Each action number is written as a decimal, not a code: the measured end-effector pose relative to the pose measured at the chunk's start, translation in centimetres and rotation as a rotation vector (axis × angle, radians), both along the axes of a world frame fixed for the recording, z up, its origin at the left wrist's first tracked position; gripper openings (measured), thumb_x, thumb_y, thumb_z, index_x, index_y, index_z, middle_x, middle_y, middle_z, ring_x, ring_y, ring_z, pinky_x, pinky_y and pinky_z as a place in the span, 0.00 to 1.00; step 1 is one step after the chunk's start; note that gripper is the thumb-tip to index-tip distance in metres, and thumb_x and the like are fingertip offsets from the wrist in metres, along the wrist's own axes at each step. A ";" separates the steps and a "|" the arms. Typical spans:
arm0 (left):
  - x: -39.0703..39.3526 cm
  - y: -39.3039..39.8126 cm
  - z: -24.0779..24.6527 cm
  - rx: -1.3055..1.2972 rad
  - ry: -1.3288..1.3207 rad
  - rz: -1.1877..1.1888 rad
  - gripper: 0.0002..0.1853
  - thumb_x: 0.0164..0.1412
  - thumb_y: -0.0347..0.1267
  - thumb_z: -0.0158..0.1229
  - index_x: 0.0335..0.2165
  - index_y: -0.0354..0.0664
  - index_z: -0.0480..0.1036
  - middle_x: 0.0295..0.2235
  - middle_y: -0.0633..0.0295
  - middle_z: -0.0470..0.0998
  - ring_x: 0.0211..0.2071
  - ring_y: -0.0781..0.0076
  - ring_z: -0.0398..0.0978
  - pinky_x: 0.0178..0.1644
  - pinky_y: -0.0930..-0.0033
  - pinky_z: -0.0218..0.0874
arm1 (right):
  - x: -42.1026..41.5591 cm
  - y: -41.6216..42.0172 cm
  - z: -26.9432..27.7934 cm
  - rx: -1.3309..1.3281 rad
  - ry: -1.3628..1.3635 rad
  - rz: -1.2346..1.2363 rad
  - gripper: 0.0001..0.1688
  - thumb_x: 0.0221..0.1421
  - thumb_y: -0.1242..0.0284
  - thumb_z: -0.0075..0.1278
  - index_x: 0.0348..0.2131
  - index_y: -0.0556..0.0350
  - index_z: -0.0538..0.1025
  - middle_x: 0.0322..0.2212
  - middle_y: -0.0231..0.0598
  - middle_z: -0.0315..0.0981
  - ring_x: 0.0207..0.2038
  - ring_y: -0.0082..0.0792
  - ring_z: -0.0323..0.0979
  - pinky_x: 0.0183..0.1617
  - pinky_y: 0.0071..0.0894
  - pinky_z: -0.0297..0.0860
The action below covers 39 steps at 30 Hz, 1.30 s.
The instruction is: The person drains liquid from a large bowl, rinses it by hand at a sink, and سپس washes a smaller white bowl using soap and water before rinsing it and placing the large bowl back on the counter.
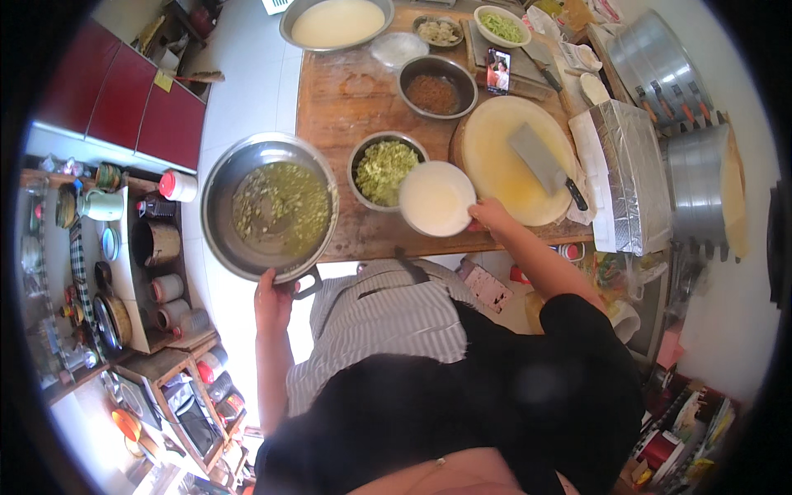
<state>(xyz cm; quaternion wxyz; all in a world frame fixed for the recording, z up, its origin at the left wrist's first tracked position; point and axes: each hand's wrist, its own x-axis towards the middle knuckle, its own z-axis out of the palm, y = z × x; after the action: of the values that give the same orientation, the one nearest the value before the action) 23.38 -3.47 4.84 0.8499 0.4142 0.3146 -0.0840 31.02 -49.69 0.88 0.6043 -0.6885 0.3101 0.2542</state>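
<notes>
My left hand (274, 303) grips the near rim of a wide stainless steel basin (218, 207), beside its black handle (309, 283). Greenish liquid with chopped pale-green bits (297, 201) lies in the basin, which is held left of the wooden table (346, 241). My right hand (490, 216) holds a white bowl (413, 218) by its right edge; whether a thin pale layer lies inside, I cannot tell. Partly hidden behind that bowl stands a metal bowl (354, 182) of shredded green vegetable (385, 166). To the right, a cleaver (537, 158) rests on a round chopping board (489, 139).
Farther back are a metal bowl (405, 93) of brown crumbly food, a large basin (288, 31) of pale batter or dough, and a bowl (526, 38) of green shreds. A phone (499, 69) leans nearby. A foil-covered box (631, 179) edges the table's right side; shelves (139, 297) stand left.
</notes>
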 end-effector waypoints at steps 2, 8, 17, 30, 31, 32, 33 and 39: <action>0.5 -0.4 0.0 -0.020 -0.013 -0.036 0.12 0.59 0.30 0.42 0.38 0.31 0.64 0.33 0.54 0.72 0.31 0.67 0.70 0.29 0.67 0.62 | -3.7 -1.8 -3.3 -0.140 0.074 0.057 0.15 0.41 0.76 0.48 0.31 0.71 0.71 0.28 0.44 0.71 0.28 0.35 0.72 0.29 0.31 0.72; 0.9 -0.9 -0.1 -0.040 0.004 -0.129 0.14 0.59 0.31 0.41 0.38 0.29 0.64 0.34 0.52 0.72 0.31 0.67 0.70 0.29 0.67 0.62 | -7.3 -0.1 -9.4 -0.193 -0.015 -0.075 0.12 0.37 0.74 0.48 0.19 0.72 0.70 0.16 0.42 0.67 0.18 0.32 0.68 0.20 0.31 0.66; 1.9 -3.4 -0.3 -0.081 0.122 -0.089 0.11 0.58 0.31 0.44 0.35 0.32 0.66 0.31 0.55 0.73 0.29 0.67 0.70 0.28 0.67 0.63 | -0.7 5.7 -10.8 -0.060 -0.020 -0.075 0.12 0.42 0.77 0.47 0.28 0.71 0.72 0.25 0.46 0.71 0.21 0.34 0.71 0.21 0.28 0.70; 3.2 -10.1 0.1 0.169 0.080 -0.143 0.15 0.58 0.31 0.41 0.37 0.28 0.65 0.32 0.53 0.73 0.28 0.67 0.70 0.30 0.68 0.63 | 7.4 1.5 2.2 -0.125 -0.592 0.235 0.13 0.52 0.68 0.48 0.30 0.62 0.74 0.24 0.43 0.73 0.28 0.37 0.73 0.32 0.30 0.67; 3.4 -10.7 0.0 0.177 0.071 -0.128 0.15 0.58 0.31 0.41 0.37 0.28 0.65 0.31 0.53 0.73 0.28 0.67 0.70 0.29 0.68 0.63 | 8.2 2.3 2.6 -0.134 -0.708 0.286 0.13 0.52 0.68 0.48 0.31 0.62 0.73 0.25 0.43 0.73 0.29 0.36 0.72 0.32 0.29 0.67; 3.7 -11.3 -0.2 0.184 0.063 -0.113 0.15 0.58 0.32 0.41 0.37 0.28 0.65 0.31 0.54 0.73 0.28 0.67 0.70 0.29 0.68 0.63 | 9.4 3.4 2.8 -0.142 -0.825 0.337 0.12 0.52 0.69 0.48 0.32 0.62 0.73 0.26 0.43 0.72 0.29 0.36 0.72 0.32 0.29 0.67; 4.0 -11.8 -0.5 0.191 0.056 -0.098 0.15 0.58 0.32 0.41 0.37 0.28 0.65 0.31 0.54 0.73 0.28 0.67 0.70 0.29 0.68 0.63 | 10.6 4.8 3.1 -0.150 -0.940 0.387 0.12 0.52 0.70 0.47 0.32 0.62 0.73 0.27 0.43 0.72 0.30 0.35 0.72 0.33 0.29 0.67; 5.0 -14.4 -1.4 0.201 0.107 -0.156 0.15 0.55 0.32 0.46 0.39 0.33 0.65 0.33 0.56 0.72 0.31 0.70 0.71 0.28 0.70 0.66 | 17.0 14.0 1.4 -0.294 -1.360 0.550 0.12 0.48 0.69 0.51 0.34 0.56 0.74 0.32 0.45 0.70 0.35 0.45 0.68 0.38 0.37 0.67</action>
<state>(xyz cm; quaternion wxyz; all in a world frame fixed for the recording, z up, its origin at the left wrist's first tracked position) 28.35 -17.89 3.41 0.7770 0.5153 0.3333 -0.1400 47.99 -35.73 2.27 0.4791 -0.8202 -0.2846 -0.1296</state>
